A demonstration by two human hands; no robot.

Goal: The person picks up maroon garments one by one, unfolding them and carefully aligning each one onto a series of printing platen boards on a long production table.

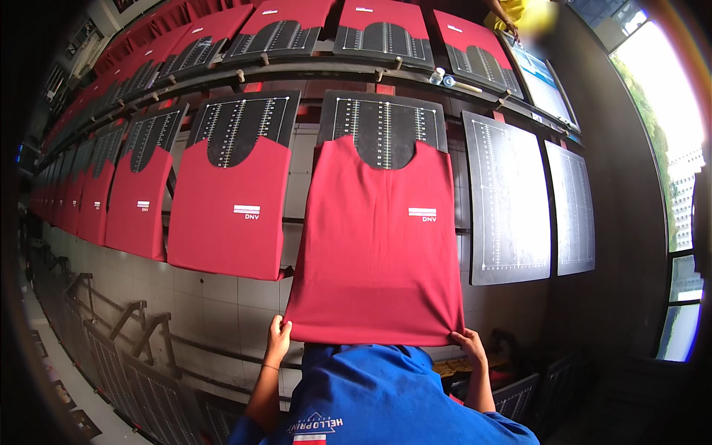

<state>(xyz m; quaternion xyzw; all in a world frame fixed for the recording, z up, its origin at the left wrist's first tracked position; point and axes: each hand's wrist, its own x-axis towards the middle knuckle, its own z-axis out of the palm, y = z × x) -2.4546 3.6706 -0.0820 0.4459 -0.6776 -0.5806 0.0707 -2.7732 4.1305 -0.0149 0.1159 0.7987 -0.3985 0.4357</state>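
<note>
A red shirt piece [374,245] with a small white printed mark on its chest lies flat on a black printing board [383,126] straight ahead of me. My left hand [278,337] pinches the shirt's lower left corner. At the lower right corner my right hand [471,345] grips the hem. The board's top, with white ruler lines, shows above the neckline. My blue shirt [371,400] fills the bottom of the view.
To the left, a long row of boards carries red shirts [233,208]. Two bare black boards [508,200] sit to the right. A second row of red-shirted boards [382,30] runs across the rail, where another person in yellow [508,15] stands. Windows [678,185] at right.
</note>
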